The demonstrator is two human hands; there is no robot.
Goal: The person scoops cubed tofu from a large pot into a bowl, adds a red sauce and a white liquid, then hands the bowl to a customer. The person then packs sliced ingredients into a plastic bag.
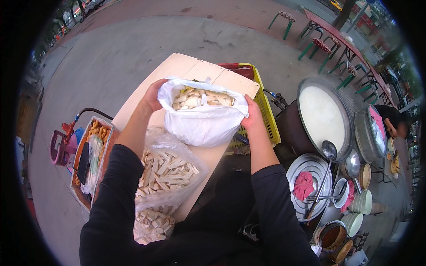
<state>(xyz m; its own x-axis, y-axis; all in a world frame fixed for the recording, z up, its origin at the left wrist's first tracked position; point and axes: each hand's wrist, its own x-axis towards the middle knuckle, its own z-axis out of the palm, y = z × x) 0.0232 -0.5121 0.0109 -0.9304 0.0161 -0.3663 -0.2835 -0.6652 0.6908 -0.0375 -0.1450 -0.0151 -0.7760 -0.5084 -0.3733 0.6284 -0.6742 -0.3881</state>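
Note:
Both my hands grip the rim of a white plastic bag above a pale wooden board table. My left hand has the bag's left edge, and my right hand has its right edge. Through the wide mouth I see pale cut strips of food, with a few yellowish pieces at the back. Nearer my body, a clear plastic bag lies slack around more whitish strips. Below it sits another clear bag of cut pieces, partly hidden by my left sleeve.
A yellow crate stands against the table's right side. Beyond it is a large pot of white liquid with a ladle. Bowls and a metal lid crowd the right. Fried dough fills a box at left. Another person is at far right.

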